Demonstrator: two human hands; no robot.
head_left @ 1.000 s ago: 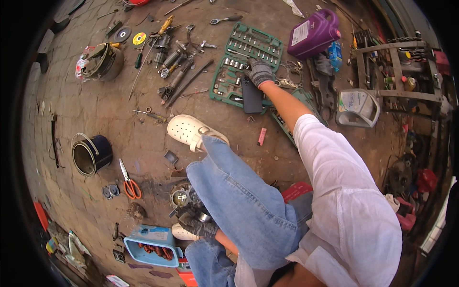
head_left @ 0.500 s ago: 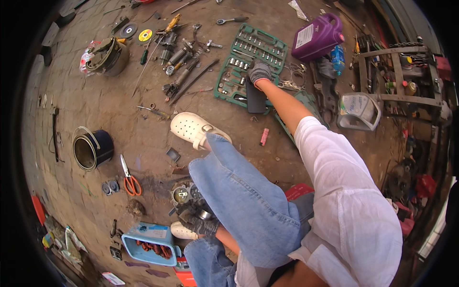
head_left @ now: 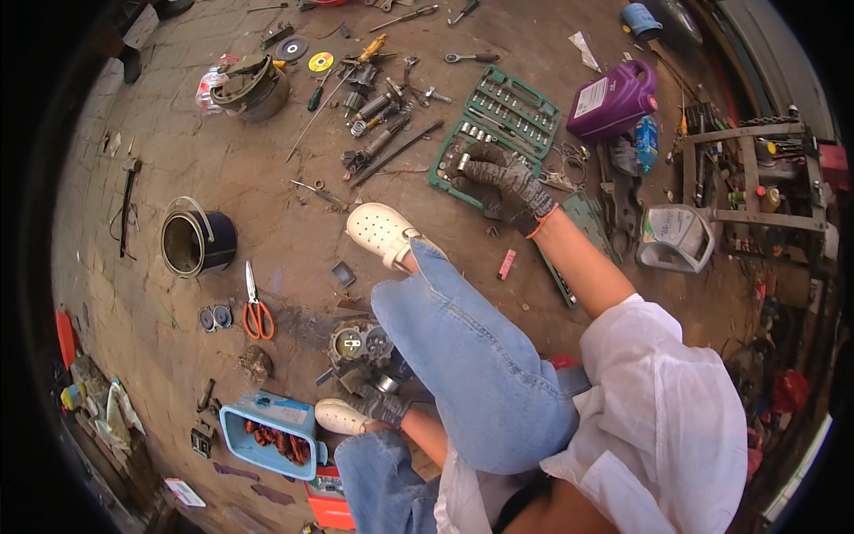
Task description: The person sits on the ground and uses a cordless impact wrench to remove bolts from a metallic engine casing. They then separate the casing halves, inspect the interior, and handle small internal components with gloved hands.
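Note:
My right hand (head_left: 511, 184), in a grey knitted glove with an orange cuff, is over the lower part of a green socket set case (head_left: 514, 125). Its thumb and fingers close around a small silver socket (head_left: 463, 162). Rows of sockets and bits sit in the case. My left hand (head_left: 386, 408), gloved too, is low beside my shoe, its fingers partly hidden against a metal housing (head_left: 350, 343) with round openings. A dark thing (head_left: 492, 210) shows just under the right hand, mostly covered.
Around lie a purple jug (head_left: 614, 100), a grey jug (head_left: 676, 236), a metal frame (head_left: 752, 165), orange-handled scissors (head_left: 258, 319), a dark bucket (head_left: 213, 242), a blue tub (head_left: 271, 458) with reddish parts, greasy tool parts (head_left: 378, 116) and a pink lighter-like thing (head_left: 507, 264).
My right hand has turned and now pinches a silver socket; the dark flat rectangle beneath it is mostly out of sight. My left hand stays by the housing. The view has shifted.

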